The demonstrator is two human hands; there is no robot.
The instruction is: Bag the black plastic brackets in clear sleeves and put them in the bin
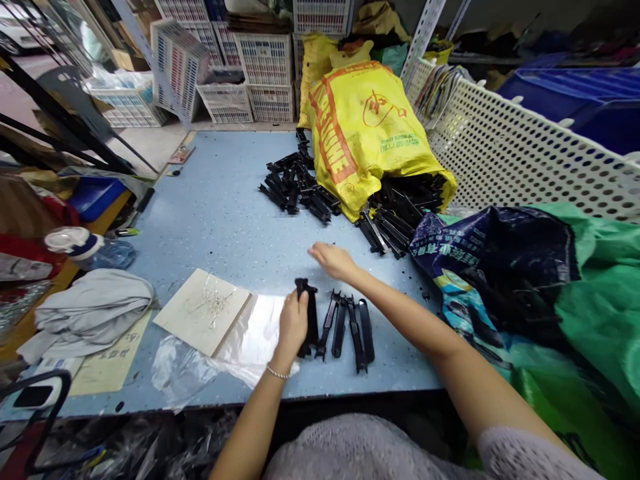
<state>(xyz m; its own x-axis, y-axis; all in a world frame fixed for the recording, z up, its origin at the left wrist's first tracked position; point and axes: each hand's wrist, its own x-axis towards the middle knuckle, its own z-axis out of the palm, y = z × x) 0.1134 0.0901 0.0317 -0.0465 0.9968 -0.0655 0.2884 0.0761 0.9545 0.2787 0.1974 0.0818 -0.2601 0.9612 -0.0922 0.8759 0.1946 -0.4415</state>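
My left hand (293, 321) is closed around a black slotted plastic piece (311, 313), held upright at the table's near side; whether more than one is in the grip I cannot tell. My right hand (334, 261) reaches over the blue table (220, 193) with fingers stretched to the left and nothing visible in it. Between my forearms several long black plastic pieces (354, 333) lie side by side. Farther back, a loose pile of similar black pieces (295, 183) lies beside a yellow bag (370, 127), and more spill from the bag's mouth.
On the left are a square beige board (203, 310), clear plastic bags (255, 333), a grey cloth (95, 307) and a water bottle (95, 248). A white perforated basket (525, 147) and green sacks (605, 300) line the right. White crates (265, 60) stand behind.
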